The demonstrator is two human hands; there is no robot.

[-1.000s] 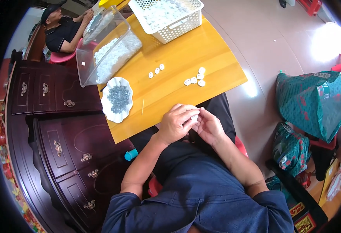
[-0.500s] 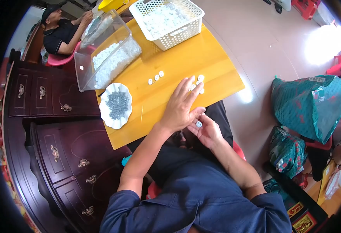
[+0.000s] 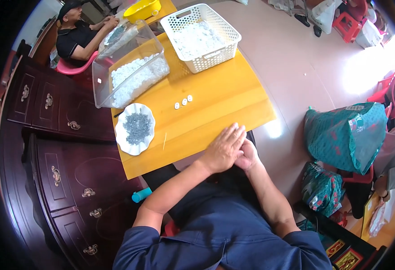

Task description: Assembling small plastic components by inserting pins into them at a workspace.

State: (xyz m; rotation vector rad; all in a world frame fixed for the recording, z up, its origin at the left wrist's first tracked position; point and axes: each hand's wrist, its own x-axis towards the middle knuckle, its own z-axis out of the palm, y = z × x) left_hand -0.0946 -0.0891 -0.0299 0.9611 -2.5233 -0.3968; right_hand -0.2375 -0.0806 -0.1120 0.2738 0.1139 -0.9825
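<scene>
Five have gone from the bench (image 3: pixel 220 112), leaving three loose white discs (image 3: pixel 184 102) ahead-left of the left hand (image 3: pixel 225 150), which lies straight-fingered over the right hand (image 3: pixel 248 158), hiding its openness and what either holds.

Left hand (image 3: pixel 224 150) over partly hidden right hand (image 3: pixel 248 156), fingers (image 3: pixel 233 133) nearly straight.

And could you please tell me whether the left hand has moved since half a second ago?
Yes: the left hand has drawn back, farther from the three white pieces on the table and toward its near edge, partly covering the right hand.
</scene>
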